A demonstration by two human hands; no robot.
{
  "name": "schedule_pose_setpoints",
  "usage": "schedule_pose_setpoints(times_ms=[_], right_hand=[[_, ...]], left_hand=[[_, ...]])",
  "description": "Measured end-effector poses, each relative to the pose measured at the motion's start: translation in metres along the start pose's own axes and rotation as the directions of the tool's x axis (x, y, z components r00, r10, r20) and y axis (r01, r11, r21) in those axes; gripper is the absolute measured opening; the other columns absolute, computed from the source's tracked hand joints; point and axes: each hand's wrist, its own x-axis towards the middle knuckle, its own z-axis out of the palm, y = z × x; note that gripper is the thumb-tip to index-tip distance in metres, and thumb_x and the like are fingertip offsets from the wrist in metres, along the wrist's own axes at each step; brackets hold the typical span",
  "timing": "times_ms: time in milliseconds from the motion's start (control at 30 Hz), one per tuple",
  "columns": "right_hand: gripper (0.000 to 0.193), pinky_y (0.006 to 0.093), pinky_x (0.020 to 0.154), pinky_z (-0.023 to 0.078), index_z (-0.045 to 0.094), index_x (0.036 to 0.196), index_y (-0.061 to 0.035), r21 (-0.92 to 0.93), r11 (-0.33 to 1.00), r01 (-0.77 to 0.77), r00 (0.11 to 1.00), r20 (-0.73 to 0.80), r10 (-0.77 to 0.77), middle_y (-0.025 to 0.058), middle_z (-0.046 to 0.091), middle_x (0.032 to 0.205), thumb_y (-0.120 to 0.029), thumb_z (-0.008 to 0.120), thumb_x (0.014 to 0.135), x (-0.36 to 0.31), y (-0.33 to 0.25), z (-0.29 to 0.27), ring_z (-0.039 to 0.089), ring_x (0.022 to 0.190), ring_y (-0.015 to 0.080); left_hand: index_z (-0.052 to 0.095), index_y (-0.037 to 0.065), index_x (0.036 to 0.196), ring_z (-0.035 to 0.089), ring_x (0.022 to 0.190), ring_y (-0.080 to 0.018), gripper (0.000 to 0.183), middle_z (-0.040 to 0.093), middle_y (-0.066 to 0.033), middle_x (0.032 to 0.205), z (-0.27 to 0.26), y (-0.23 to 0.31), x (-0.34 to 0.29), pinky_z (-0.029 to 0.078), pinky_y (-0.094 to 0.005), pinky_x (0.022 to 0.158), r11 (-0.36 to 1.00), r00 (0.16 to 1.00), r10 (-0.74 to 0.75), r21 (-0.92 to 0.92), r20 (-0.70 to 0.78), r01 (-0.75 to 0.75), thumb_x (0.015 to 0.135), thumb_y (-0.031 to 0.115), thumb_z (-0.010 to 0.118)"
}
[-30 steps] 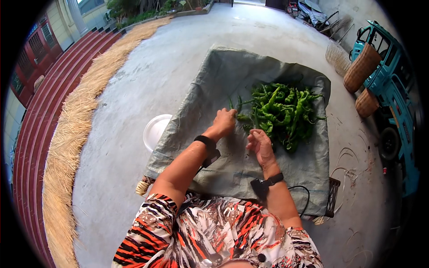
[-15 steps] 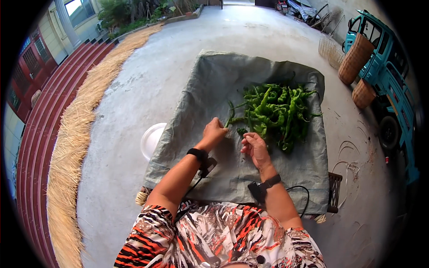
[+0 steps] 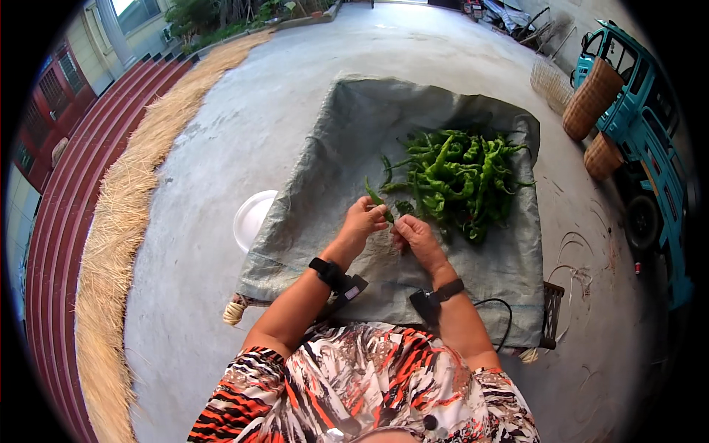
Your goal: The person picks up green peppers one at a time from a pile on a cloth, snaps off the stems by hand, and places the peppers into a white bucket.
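Observation:
A long green pepper [image 3: 374, 193] is pinched in my left hand [image 3: 362, 223], its narrow tip pointing up and away. My right hand [image 3: 419, 240] has thumb and fingers closed at the pepper's lower end; the exact spot they grip is partly hidden. Just beyond the right fingers lies a small dark green clump [image 3: 403, 207], apparently peppers or leaves. To the right of both hands is a heap of curly green peppers [image 3: 461, 177] on a grey-green woven sheet [image 3: 336, 166]. A loose pepper [image 3: 386, 170] rests left of the heap.
The sheet drapes over a low support with a lattice side [image 3: 552, 314]. A white round basin [image 3: 255, 218] is at the left edge. Straw [image 3: 114, 244] lines red steps [image 3: 63, 244]. Wicker baskets [image 3: 593, 98] and a teal truck [image 3: 650, 125] stand right.
My left hand has moved slightly right and nearer, toward the right hand, with a pepper now tilted between them. The right fingers have closed in at its lower end.

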Motion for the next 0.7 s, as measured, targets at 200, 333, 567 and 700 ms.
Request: schedule_pose_setpoints(times_ms=[200, 333, 567, 700], right_hand=[[0.022, 0.0215, 0.065, 0.046, 0.060, 0.090, -0.0068, 0.145, 0.986, 0.084, 0.996, 0.020, -0.088, 0.0002, 0.060, 0.078, -0.027, 0.052, 0.093, -0.001, -0.003, 0.001, 0.055, 0.068, 0.0076], [0.022, 0.0235, 0.067, 0.049, 0.059, 0.093, -0.0075, 0.271, 0.963, 0.005, 0.999, -0.041, 0.006, 0.0012, 0.060, 0.079, -0.029, 0.052, 0.092, -0.002, -0.006, 0.000, 0.057, 0.070, 0.0091], [0.021, 0.0255, 0.067, 0.050, 0.057, 0.096, -0.0078, 0.236, 0.971, -0.019, 0.999, -0.044, 0.031, 0.0014, 0.059, 0.082, -0.028, 0.053, 0.091, 0.000, -0.001, -0.003, 0.057, 0.071, 0.0087], [0.020, 0.0263, 0.068, 0.051, 0.057, 0.096, -0.0079, 0.238, 0.971, -0.032, 0.998, -0.036, 0.041, 0.0008, 0.059, 0.082, -0.027, 0.055, 0.089, 0.001, -0.002, -0.001, 0.057, 0.073, 0.0084]], left_hand=[[0.050, 0.001, 0.098, 0.059, 0.080, -0.0171, 0.016, 0.058, -0.0080, 0.092, -0.011, 0.001, -0.007, 0.050, -0.0301, 0.070, 0.963, 0.980, -0.161, -0.200, 0.115, 0.182, 0.087, 0.011, 0.056], [0.051, 0.002, 0.099, 0.059, 0.073, -0.0148, 0.016, 0.058, -0.0059, 0.086, -0.012, 0.017, -0.013, 0.051, -0.0275, 0.062, 0.981, 0.993, 0.046, -0.183, -0.110, -0.066, 0.087, 0.011, 0.055], [0.044, -0.004, 0.108, 0.062, 0.083, -0.0216, 0.024, 0.056, -0.0140, 0.099, -0.089, 0.064, -0.001, 0.055, -0.0295, 0.070, 0.738, 0.758, 0.200, -0.412, -0.621, -0.533, 0.095, 0.016, 0.043], [0.036, -0.007, 0.114, 0.059, 0.097, -0.0287, 0.032, 0.051, -0.0206, 0.110, -0.125, 0.072, 0.000, 0.054, -0.0320, 0.079, 0.625, 0.794, 0.189, -0.552, -0.579, -0.551, 0.097, 0.020, 0.035]])
